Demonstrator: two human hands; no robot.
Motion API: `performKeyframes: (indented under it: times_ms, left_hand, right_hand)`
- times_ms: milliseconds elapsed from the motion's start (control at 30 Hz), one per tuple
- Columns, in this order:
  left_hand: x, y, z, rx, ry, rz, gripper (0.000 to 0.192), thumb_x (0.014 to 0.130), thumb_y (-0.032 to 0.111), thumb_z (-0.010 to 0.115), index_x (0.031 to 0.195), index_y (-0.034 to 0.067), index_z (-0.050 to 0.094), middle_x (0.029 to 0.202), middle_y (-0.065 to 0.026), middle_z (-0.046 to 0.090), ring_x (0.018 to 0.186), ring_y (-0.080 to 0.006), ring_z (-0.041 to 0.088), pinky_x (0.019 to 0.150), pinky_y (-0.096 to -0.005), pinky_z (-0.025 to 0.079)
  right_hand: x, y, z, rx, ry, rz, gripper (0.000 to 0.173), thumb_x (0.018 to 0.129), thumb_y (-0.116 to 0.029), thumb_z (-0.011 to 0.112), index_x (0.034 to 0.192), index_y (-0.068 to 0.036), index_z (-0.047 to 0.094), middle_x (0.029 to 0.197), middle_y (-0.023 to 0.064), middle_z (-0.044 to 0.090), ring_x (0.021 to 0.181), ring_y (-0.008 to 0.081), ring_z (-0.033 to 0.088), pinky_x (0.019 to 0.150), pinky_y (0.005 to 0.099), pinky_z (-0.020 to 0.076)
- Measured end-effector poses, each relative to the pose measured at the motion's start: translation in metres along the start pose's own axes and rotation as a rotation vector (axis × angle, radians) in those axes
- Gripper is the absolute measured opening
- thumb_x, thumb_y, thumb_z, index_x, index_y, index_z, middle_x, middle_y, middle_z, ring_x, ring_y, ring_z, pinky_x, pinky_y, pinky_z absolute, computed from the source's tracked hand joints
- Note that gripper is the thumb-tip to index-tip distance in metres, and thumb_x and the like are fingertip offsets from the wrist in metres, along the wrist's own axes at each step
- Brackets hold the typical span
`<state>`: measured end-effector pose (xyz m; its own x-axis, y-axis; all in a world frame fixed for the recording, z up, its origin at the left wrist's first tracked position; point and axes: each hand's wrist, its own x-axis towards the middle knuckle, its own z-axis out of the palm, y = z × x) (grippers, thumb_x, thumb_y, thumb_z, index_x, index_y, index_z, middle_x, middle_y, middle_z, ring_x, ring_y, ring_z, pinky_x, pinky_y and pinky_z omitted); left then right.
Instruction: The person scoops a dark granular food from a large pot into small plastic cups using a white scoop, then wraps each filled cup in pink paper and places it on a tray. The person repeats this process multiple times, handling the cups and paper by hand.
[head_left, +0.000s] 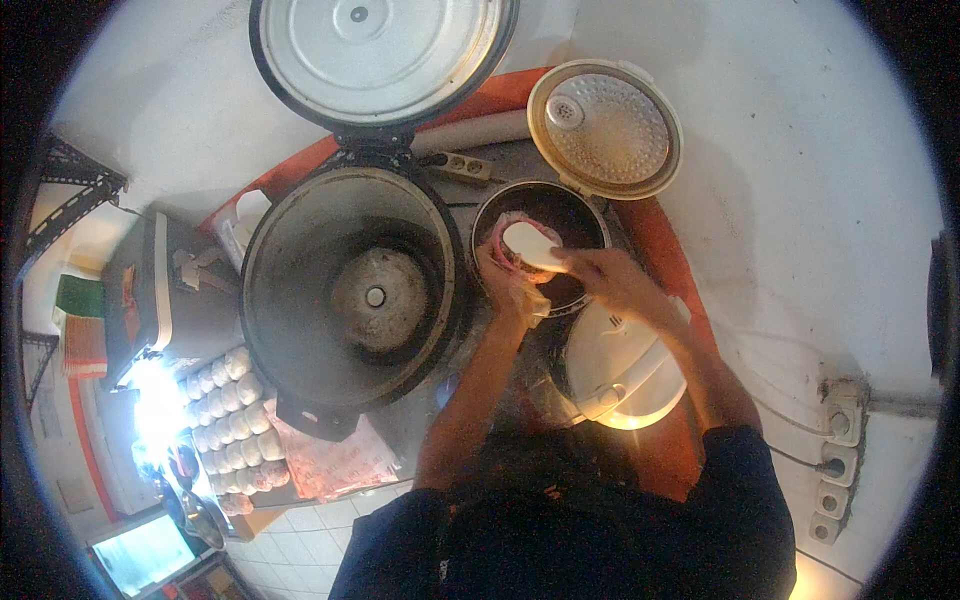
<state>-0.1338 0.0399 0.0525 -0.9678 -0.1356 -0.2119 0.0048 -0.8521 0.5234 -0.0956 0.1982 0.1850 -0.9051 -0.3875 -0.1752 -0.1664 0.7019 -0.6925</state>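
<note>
My left hand grips a pink-edged plastic bag or wrapper with brownish contents, held over the mouth of a smaller rice cooker. In my right hand is a white rice paddle, its flat blade lying across the wrapper's opening. The blade hides most of what is inside. Dark walls show within the smaller cooker, whose bottom is largely covered by my hands. Its dimpled lid stands raised behind it.
Left of my hands a large rice cooker stands with its lid up. A white rice cooker sits near my right forearm. Rows of whitish wrapped bundles and printed pink paper lie at left. A power strip is behind.
</note>
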Motion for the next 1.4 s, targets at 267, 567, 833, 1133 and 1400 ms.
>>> performKeyframes:
  times_ms: [267, 567, 833, 1133, 1400]
  left_hand:
    - [-0.026, 0.009, 0.025, -0.221, 0.146, -0.276, 0.029, 0.100, 0.031, 0.050, 0.114, 0.007, 0.059, 0.113, -0.0120, 0.064, 0.101, -0.0280, 0.065, 0.096, -0.0455, 0.054]
    - [-0.168, -0.002, -0.124, 0.218, -0.120, -0.039, 0.066, 0.085, 0.062, 0.064, 0.136, 0.021, 0.057, 0.138, -0.0079, 0.057, 0.126, -0.0331, 0.056, 0.102, -0.0567, 0.049]
    - [-0.334, 0.120, -0.243, 0.475, 0.145, -0.027, 0.065, 0.089, 0.056, 0.062, 0.139, 0.014, 0.054, 0.134, -0.0162, 0.057, 0.124, -0.0362, 0.054, 0.100, -0.0575, 0.050]
    - [-0.391, 0.165, -0.258, -0.580, 0.079, 0.101, 0.072, 0.083, 0.051, 0.071, 0.138, 0.008, 0.052, 0.133, -0.0186, 0.054, 0.126, -0.0363, 0.051, 0.102, -0.0548, 0.047]
    - [-0.429, 0.159, -0.259, 0.146, 0.414, 0.230, 0.072, 0.086, 0.062, 0.061, 0.136, 0.012, 0.053, 0.132, -0.0176, 0.056, 0.120, -0.0376, 0.055, 0.100, -0.0523, 0.050]
  right_hand:
    - [0.000, 0.005, 0.000, -0.100, -0.029, -0.046, 0.043, 0.108, -0.036, 0.049, 0.135, -0.006, 0.064, 0.125, 0.0163, 0.071, 0.115, 0.0198, 0.066, 0.101, 0.0350, 0.0484]
    - [0.050, 0.053, -0.008, -0.400, 0.154, -0.033, 0.032, 0.100, -0.034, 0.061, 0.108, -0.006, 0.074, 0.109, 0.0195, 0.072, 0.102, 0.0377, 0.068, 0.094, 0.0518, 0.0490]
    - [-0.015, 0.025, 0.167, -0.307, 0.069, 0.042, 0.033, 0.091, -0.006, 0.056, 0.122, -0.004, 0.068, 0.101, 0.0140, 0.075, 0.087, 0.0318, 0.074, 0.081, 0.0415, 0.0571]
    - [0.001, 0.139, 0.345, 0.131, 0.565, 0.379, 0.041, 0.095, -0.020, 0.057, 0.135, -0.011, 0.059, 0.114, 0.0236, 0.069, 0.094, 0.0395, 0.071, 0.080, 0.0519, 0.0537]
    - [0.002, 0.175, 0.338, -0.384, 0.250, 0.087, 0.029, 0.096, -0.019, 0.057, 0.122, -0.011, 0.067, 0.110, 0.0214, 0.071, 0.096, 0.0382, 0.070, 0.082, 0.0483, 0.0536]
